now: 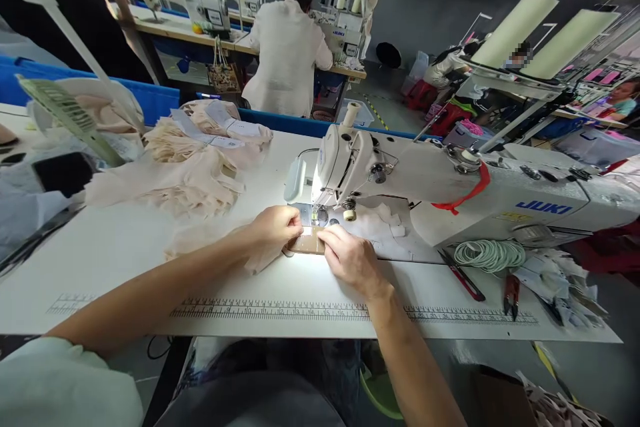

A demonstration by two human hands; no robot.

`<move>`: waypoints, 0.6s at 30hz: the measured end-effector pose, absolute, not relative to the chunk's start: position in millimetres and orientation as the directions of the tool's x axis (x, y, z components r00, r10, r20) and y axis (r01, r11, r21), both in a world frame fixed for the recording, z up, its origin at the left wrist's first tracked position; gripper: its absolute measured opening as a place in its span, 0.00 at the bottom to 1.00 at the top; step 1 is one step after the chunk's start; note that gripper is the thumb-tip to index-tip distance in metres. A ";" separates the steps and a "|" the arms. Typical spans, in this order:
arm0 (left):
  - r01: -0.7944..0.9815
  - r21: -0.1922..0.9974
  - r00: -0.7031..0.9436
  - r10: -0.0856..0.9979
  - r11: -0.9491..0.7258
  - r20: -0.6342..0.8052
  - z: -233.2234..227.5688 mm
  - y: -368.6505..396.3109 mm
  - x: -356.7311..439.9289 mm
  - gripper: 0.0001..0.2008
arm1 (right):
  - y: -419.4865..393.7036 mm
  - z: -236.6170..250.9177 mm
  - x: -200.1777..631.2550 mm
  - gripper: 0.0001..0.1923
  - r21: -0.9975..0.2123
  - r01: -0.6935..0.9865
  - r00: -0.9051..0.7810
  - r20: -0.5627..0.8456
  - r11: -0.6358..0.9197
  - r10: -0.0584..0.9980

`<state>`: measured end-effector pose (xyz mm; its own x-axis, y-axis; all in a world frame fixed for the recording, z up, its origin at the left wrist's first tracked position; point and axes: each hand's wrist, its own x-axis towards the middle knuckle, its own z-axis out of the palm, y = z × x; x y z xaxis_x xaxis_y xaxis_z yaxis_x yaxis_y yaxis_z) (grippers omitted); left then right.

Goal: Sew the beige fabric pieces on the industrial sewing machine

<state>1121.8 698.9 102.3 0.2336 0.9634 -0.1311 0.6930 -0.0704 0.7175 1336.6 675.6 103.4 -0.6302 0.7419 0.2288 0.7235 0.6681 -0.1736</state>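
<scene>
My left hand is closed, thumb and fingers pinched just in front of the needle of a white JUKI sewing machine. Thin beige fabric hangs from beneath it onto the table. To the right, my right hand has its fingertips pressed together at the edge of a lit brown plate. A small white piece lies between the two hands. Whatever the right fingertips pinch is too small to make out. The machine's lamp brightens the needle area.
Stacked beige pieces lie at left behind a green fan. On the right are a coil of pale cord, dark red tweezers, thread snips and scraps. A printed ruler lines the front edge. A person sits ahead.
</scene>
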 end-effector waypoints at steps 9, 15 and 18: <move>0.705 0.707 0.211 0.968 -0.057 -0.133 110.3 695.6 1126.0 0.05 | 674.5 102.5 1332.0 0.17 -0.145 0.747 -0.629 0.160 0.648 0.761; 0.718 0.694 0.206 0.969 -0.057 -0.133 109.2 696.6 1125.8 0.06 | 674.4 103.4 1330.5 0.18 -0.122 0.756 -0.628 0.142 0.643 0.765; 0.737 0.675 0.195 0.969 -0.042 -0.152 109.9 697.0 1126.9 0.07 | 673.8 103.5 1329.0 0.19 -0.099 0.759 -0.632 0.127 0.644 0.765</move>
<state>1126.9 697.0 109.9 0.1946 0.9690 -0.1522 0.7368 -0.0419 0.6748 1329.0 673.8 103.5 -0.6319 0.7646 0.1271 0.7589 0.6436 -0.0990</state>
